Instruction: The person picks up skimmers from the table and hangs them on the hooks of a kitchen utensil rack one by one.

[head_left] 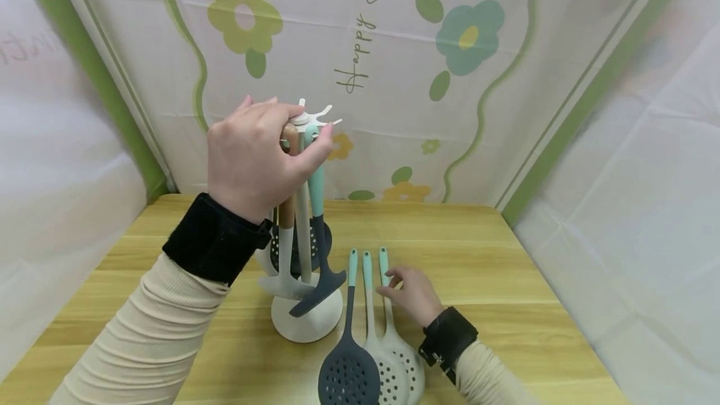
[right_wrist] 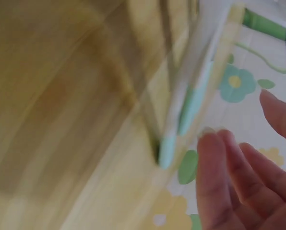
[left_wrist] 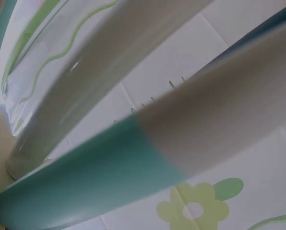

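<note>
At the top of the white utensil rack (head_left: 306, 311), our left hand (head_left: 253, 158) is forming the grip: fingers and thumb are curling around the teal handle of a dark slotted turner (head_left: 319, 249) just under the rack's hooks (head_left: 312, 119). The left wrist view is showing that handle (left_wrist: 85, 187) pressed close to the lens. Lower down, our right hand (head_left: 413, 295) is resting with loosely spread fingers (right_wrist: 215, 172) against the handles of three skimmers (head_left: 371, 342) lying side by side on the tabletop (head_left: 506, 280); it is pinching nothing. We are judging the hanging job roughly half done: a wood-handled utensil (head_left: 288, 224) and a few more are hanging already, while the three skimmers are waiting flat. The tabletop is pale wood grain, and a flowered cloth backdrop (head_left: 461, 36) with green trim is closing us in.
</note>
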{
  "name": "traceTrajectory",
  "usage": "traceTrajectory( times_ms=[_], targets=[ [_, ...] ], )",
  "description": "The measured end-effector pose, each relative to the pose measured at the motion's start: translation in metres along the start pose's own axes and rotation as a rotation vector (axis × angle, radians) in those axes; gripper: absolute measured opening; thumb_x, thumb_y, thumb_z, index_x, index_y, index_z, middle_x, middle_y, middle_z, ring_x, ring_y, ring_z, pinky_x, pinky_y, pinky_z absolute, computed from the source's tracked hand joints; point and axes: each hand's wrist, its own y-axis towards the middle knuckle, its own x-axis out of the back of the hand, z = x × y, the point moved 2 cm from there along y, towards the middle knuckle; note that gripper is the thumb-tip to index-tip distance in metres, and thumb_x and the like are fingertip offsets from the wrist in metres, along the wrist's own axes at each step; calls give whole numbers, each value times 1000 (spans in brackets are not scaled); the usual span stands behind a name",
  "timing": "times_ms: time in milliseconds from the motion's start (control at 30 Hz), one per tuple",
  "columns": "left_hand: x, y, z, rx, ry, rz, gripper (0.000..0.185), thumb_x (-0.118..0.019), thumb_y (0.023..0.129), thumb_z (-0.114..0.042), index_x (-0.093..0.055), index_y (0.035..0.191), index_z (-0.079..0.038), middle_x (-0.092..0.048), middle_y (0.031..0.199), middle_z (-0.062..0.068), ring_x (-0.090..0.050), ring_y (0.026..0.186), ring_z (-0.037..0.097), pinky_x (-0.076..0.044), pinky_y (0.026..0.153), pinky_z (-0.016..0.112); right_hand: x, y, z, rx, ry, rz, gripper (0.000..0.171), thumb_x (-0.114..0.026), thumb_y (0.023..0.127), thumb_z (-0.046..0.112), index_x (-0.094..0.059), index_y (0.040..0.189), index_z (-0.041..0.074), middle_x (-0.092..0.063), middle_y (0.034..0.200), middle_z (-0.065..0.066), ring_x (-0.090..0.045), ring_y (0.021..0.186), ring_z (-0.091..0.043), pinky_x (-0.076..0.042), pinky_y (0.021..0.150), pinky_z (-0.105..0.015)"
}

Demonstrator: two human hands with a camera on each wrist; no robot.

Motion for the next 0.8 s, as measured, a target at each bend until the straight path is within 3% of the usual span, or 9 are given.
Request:
traceTrajectory(
  times_ms=[133,267,400,533,800],
  targets=[
    [-1,0,1,1,-15,-3,48,-57,86,-43,-72,79,1,-59,57,9,-61,55,28,-53,93,59,-3,1,-9,-44,-35,46,43,-75,85,26,-67,118,0,-68,83,-4,-57,67,-13,-46,56,-27],
    [0,0,2,3,-27,0,47,-59,85,-43,-74,86,2,-72,70,13,-73,78,35,-53,94,58,-6,-1,-14,-70,-60,108,49,-76,84,26,-64,122,-3,-67,81,-5,-57,64,-13,-46,54,-27],
    [1,0,2,5,-36,12,46,-61,84,-42,-76,90,2,-76,78,14,-73,95,40,-52,95,58,-9,-4,-17,-112,-35,187,56,-76,84,26,-59,125,-8,-61,74,-3,-53,55,-13,-43,49,-27],
    [1,-1,3,11,-62,22,47,-60,84,-41,-76,91,2,-74,73,13,-72,99,39,-52,96,57,-12,-5,-21,-131,-6,247,46,-74,86,27,-64,117,-5,-54,61,1,-48,47,-11,-38,45,-24],
    [0,0,7,21,-128,25,49,-54,85,-43,-76,91,1,-75,74,11,-72,103,35,-52,98,53,-18,2,-34,-105,79,328,19,-71,89,23,-71,95,5,-57,55,4,-53,46,-8,-48,44,-25]
  ],
)
